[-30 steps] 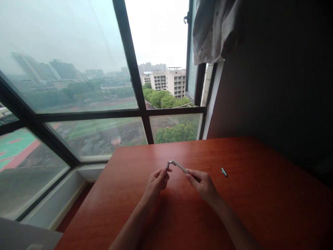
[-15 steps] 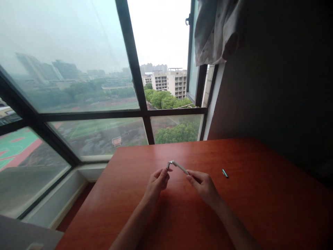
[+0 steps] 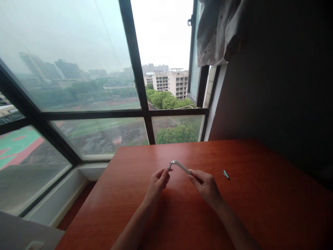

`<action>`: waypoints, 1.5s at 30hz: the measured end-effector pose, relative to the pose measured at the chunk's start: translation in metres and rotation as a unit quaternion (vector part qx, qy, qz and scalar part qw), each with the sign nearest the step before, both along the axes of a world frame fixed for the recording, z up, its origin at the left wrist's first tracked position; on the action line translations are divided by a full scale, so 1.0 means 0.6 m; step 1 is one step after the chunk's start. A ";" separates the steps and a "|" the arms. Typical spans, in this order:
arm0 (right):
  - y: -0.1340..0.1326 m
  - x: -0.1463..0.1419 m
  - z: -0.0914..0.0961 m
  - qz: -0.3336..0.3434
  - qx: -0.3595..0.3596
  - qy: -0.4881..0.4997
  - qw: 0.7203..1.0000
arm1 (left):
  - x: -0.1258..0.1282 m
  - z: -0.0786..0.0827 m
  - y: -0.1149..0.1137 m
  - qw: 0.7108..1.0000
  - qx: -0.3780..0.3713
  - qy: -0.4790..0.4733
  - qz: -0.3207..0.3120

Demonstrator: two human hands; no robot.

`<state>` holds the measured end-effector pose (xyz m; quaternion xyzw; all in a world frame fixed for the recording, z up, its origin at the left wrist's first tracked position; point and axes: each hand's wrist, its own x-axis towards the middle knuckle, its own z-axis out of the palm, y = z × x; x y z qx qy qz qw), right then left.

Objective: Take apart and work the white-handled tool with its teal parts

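Just below the middle of the frame, the person's left hand (image 3: 158, 182) pinches the lower end of a short, curved, shiny silver metal piece (image 3: 171, 165) between thumb and fingers. To its right, the right hand (image 3: 206, 185) grips the lower right end of a slim, straight, pale grey rod (image 3: 182, 167), which slants up to the left toward the centre of the frame. The upper ends of the metal piece and the rod meet there in a peak; whether they are joined is too small to tell. Both are held above a glossy, reddish-brown, wood-grained tabletop (image 3: 104, 201) that fills the lower middle and lower right. Right of centre, well apart from the hands, a small, slender, teal-and-dark stick-like object (image 3: 226, 174) lies slantwise on it. Behind the tabletop, dark-framed glass windows (image 3: 96, 114) span the upper left and centre, with pale multi-storey buildings (image 3: 171, 82) showing through. A grey, draped cloth (image 3: 218, 34) hangs at the upper middle right, beside a dark, shadowed wall (image 3: 273, 76).
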<state>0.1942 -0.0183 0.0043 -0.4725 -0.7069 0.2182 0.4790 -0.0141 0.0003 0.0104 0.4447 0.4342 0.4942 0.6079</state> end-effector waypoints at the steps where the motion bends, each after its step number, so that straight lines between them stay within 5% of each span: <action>1: 0.000 0.000 0.001 0.003 0.000 -0.001 1.000 | 0.000 0.000 0.000 1.000 0.004 0.005 0.005; 8: -0.001 -0.004 -0.004 0.023 0.033 -0.051 0.998 | 0.004 -0.007 -0.001 0.999 0.016 0.027 0.006; 13: -0.003 -0.002 -0.010 -0.033 0.048 -0.103 0.993 | 0.005 -0.008 0.000 1.000 -0.011 -0.002 0.003; 27: -0.005 0.005 0.004 -0.035 0.033 -0.062 0.997 | 0.000 -0.011 0.003 0.999 -0.027 -0.030 0.010; 45: -0.002 0.006 -0.006 -0.033 0.049 -0.107 0.993 | -0.003 -0.017 0.002 0.997 0.050 0.063 0.004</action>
